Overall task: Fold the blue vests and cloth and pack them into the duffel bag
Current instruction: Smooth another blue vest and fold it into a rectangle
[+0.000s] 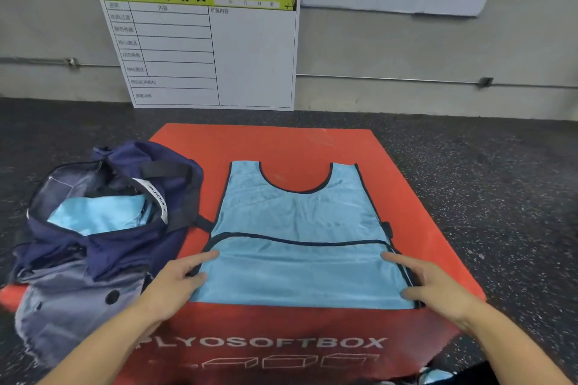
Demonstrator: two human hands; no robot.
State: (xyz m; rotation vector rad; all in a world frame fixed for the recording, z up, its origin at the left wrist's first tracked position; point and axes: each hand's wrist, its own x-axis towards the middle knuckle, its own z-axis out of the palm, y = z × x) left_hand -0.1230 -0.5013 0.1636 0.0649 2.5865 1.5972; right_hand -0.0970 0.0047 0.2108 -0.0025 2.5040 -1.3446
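Because it sits open-mouthed at the left edge of the red plyo box [281, 141], the navy duffel bag [103, 228] is within easy reach for packing, and a light blue folded piece [100, 216] already lies inside it. The left hand [175, 283] presses flat on the left side of the blue vest [297, 228], fingers spread and straight, no grip closed on the fabric. The vest lies spread on the box top, its lower hem turned up over the body, likely the first fold. The right hand [434, 284] mirrors this on the right edge, fingers extended, probably smoothing and pinning the fold so it holds.
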